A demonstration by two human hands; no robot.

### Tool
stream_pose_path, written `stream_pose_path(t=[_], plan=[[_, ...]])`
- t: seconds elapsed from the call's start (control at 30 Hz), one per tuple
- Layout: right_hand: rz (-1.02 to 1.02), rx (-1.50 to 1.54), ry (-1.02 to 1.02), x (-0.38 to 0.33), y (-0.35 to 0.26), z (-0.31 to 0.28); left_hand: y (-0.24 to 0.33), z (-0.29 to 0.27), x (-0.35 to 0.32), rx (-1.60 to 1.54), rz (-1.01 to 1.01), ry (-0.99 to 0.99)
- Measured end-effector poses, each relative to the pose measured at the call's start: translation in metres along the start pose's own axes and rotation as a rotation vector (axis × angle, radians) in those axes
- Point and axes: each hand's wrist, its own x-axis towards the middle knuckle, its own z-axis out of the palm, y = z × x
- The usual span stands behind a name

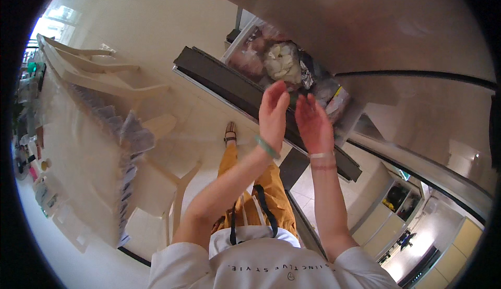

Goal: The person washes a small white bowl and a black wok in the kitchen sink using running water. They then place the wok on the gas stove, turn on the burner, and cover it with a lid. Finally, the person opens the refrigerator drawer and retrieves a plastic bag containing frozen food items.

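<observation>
My left hand (pixel 274 114), with a green bangle at the wrist, hovers over the front edge of a pulled-out freezer drawer (pixel 224 77). Its fingers stretch toward the drawer, slightly bent, and I see nothing in them. Close beside it, my right hand (pixel 314 122) is held palm inward with fingers extended and somewhat apart, also holding nothing visible. Thin bracelets circle that wrist. Inside the drawer lie a clear bag of pale food pieces (pixel 283 62), pinkish bagged food (pixel 248 59) and a crinkled silver packet (pixel 307 75). Both hands are slightly blurred.
The steel refrigerator front (pixel 376 23) rises behind the drawer. On the left stand a pale wooden chair (pixel 104 77) and a covered table (pixel 83 148) with a ruffled edge. A counter with a hob (pixel 409 242) is at lower right. My sandalled foot (pixel 230 131) is near the drawer.
</observation>
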Motion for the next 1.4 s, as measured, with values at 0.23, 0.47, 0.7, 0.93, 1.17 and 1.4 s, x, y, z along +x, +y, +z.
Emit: stream_pose_path(t=[0.23, 0.47, 0.7, 0.93, 1.17, 1.4], plan=[[-0.181, -0.618, 0.254, 0.108, -0.007, -0.016, -0.024, 0.016, 0.126, 0.253, -0.208, 0.108], [-0.376, -1.043, 0.231, 0.158, -0.007, -0.037, -0.052, 0.015, 0.193, 0.934, -0.197, 0.150], [-0.230, -0.997, 0.181, 0.156, -0.008, -0.009, -0.070, -0.007, 0.215, 0.892, -0.244, 0.131], [-0.328, -1.181, 0.282, 0.182, -0.008, -0.046, -0.076, 0.003, 0.210, 1.114, -0.174, 0.042], [-0.247, -0.970, 0.327, 0.156, -0.014, -0.018, -0.090, -0.013, 0.224, 1.163, -0.080, -0.023], [-0.346, -0.940, 0.335, 0.137, -0.019, -0.017, -0.038, 0.000, 0.190, 1.017, -0.124, -0.166]])
